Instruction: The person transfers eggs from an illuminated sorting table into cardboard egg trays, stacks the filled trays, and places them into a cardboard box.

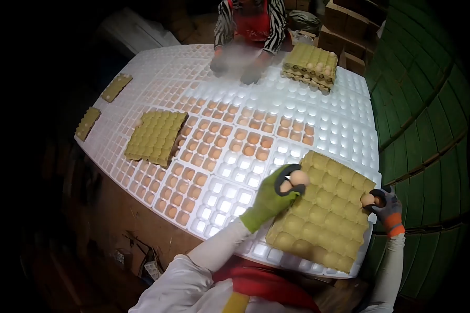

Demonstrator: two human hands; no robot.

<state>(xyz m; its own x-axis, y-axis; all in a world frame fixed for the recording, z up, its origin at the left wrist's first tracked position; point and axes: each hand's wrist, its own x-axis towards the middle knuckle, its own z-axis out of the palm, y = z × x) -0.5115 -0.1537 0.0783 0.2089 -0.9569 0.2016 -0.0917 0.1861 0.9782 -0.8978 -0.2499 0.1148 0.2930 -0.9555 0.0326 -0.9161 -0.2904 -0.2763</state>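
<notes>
My left hand (pixel 270 197), in a green glove with dark fingertips, is closed around two brown eggs (pixel 300 178) over the left edge of a yellowish pulp egg tray (pixel 326 214). At that tray's right edge, my right hand (pixel 388 206), in a grey and orange glove, grips a brown egg (pixel 368 200); whether it holds more I cannot tell. No eggs show in the pulp tray's cups. It lies tilted on white plastic egg trays (pixel 228 202), some with bare pockets. Other white trays to the left hold brown eggs (pixel 184 186).
Another pulp tray (pixel 156 136) lies left of centre, with two smaller ones (pixel 116 87) at the far left. Stacked pulp trays (pixel 309 65) stand at the back right. Across the table, a person (pixel 251 23) works with blurred gloved hands. Green stacked boxes (pixel 428 120) line the right side.
</notes>
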